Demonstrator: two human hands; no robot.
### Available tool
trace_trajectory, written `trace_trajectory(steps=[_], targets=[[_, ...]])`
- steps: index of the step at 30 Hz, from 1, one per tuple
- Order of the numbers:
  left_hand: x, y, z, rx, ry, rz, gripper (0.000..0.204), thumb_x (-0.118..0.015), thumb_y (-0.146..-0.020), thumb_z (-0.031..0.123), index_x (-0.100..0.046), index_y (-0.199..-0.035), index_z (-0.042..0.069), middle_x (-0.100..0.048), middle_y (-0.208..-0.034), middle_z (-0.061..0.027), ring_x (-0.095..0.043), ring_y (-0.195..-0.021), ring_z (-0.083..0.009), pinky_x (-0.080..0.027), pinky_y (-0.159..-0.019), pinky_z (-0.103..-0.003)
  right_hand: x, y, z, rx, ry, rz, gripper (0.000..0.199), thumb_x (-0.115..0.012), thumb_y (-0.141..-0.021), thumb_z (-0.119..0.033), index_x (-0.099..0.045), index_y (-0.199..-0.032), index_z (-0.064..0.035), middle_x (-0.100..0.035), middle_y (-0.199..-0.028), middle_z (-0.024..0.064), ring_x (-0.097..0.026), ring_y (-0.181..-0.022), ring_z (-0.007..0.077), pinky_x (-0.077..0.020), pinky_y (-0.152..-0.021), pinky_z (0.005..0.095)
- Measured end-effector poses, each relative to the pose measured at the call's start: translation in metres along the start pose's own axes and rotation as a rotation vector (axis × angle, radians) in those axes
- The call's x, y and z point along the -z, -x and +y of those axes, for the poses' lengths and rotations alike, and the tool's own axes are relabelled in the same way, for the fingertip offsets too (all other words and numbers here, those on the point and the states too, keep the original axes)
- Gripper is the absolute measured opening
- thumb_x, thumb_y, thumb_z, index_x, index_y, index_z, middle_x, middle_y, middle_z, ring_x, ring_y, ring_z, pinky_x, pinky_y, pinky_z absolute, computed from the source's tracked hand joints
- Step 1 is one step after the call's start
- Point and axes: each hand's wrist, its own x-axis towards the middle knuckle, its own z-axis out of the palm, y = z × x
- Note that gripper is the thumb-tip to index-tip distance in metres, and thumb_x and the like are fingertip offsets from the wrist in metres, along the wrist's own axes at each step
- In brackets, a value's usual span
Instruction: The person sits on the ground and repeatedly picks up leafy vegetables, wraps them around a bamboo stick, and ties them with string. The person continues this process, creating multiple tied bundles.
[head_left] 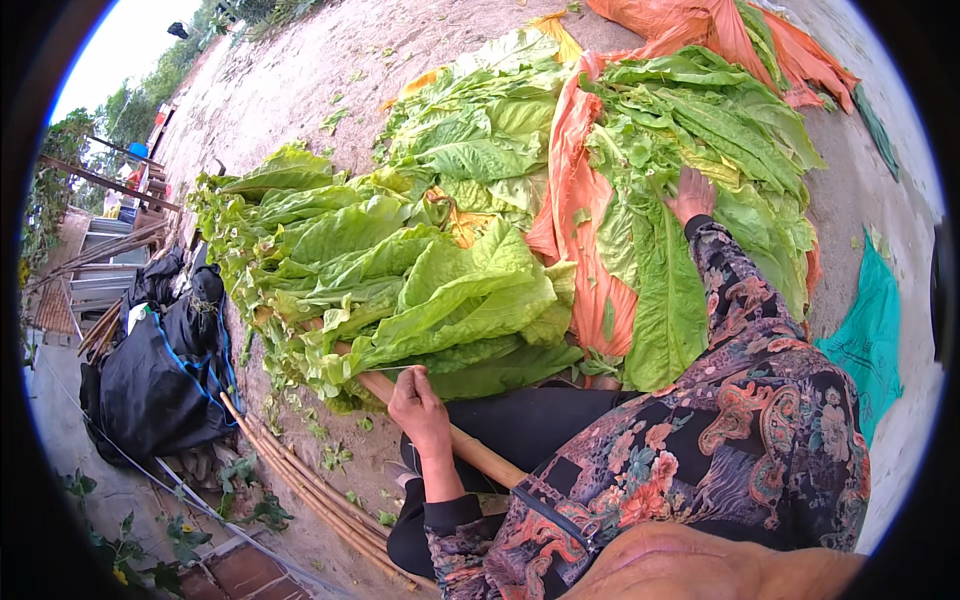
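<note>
My left hand (420,408) rests on a long bamboo pole (480,455) that lies across my lap, fingers pinched at the stems of a row of large green leaves (400,290) strung along it. My right hand (692,196) reaches out to a pile of loose green leaves (700,120) lying on an orange cloth (572,180), its fingers spread on the leaves. Whether it grips a leaf is hidden.
More bamboo poles (300,475) lie on the dirt ground at my left. A black bag with blue straps (160,375) sits beyond them. A teal cloth (868,335) lies at the right. Wooden racks (110,185) stand far left.
</note>
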Motion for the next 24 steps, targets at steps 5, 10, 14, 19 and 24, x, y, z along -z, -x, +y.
trace_trajectory(steps=[5, 10, 14, 19, 24], targets=[[-0.006, -0.005, 0.000, -0.001, 0.031, -0.031, 0.015, -0.052, -0.090, 0.008, -0.061, -0.085, -0.003, -0.059, -0.068, -0.0155, -0.057, -0.058, -0.0231, -0.044, -0.056, -0.032, -0.032, 0.003, -0.010, -0.031, 0.144, -0.233, 0.056, -0.077, -0.066, -0.032, -0.051, -0.110, -0.0094, -0.054, -0.106, 0.0090, -0.052, -0.102, 0.0266, -0.0414, -0.084, 0.0415], [-0.004, 0.001, -0.011, -0.015, 0.035, -0.002, 0.015, -0.052, -0.090, 0.008, -0.061, -0.085, -0.003, -0.059, -0.068, -0.0153, -0.057, -0.059, -0.0226, -0.044, -0.057, -0.032, -0.006, 0.010, -0.014, 0.073, -0.066, 0.146, 0.036, -0.069, -0.068, -0.019, -0.055, -0.100, -0.0089, -0.057, -0.092, 0.0114, -0.055, -0.092, 0.0307, -0.0423, -0.078, 0.0454], [0.001, -0.002, -0.003, 0.036, 0.034, -0.047, 0.016, -0.052, -0.091, 0.009, -0.062, -0.088, -0.003, -0.062, -0.072, -0.0148, -0.059, -0.062, -0.0219, -0.046, -0.059, -0.031, 0.110, 0.014, -0.040, 0.199, -0.423, 0.111, 0.028, -0.061, -0.072, -0.016, -0.055, -0.096, -0.0048, -0.056, -0.087, 0.0162, -0.056, -0.085, 0.0340, -0.0445, -0.073, 0.0449], [-0.012, -0.007, -0.008, -0.096, 0.111, -0.009, 0.022, -0.052, -0.092, 0.013, -0.063, -0.099, -0.005, -0.062, -0.077, -0.0090, -0.052, -0.065, -0.0136, -0.043, -0.061, -0.026, 0.126, 0.000, -0.123, 0.493, -0.495, -0.069, 0.020, -0.046, -0.081, -0.012, -0.048, -0.099, -0.0013, -0.059, -0.083, 0.0182, -0.060, -0.071, 0.0353, -0.0465, -0.064, 0.0466], [-0.018, -0.012, -0.012, -0.009, 0.026, -0.105, 0.021, -0.052, -0.091, 0.012, -0.063, -0.100, -0.003, -0.066, -0.090, -0.0200, -0.064, -0.079, -0.0313, -0.050, -0.072, -0.034, 0.075, 0.014, -0.164, 0.481, -0.538, -0.106, 0.017, -0.047, -0.081, -0.012, -0.050, -0.095, -0.0015, -0.061, -0.080, 0.0204, -0.061, -0.074, 0.0382, -0.0481, -0.067, 0.0479]])
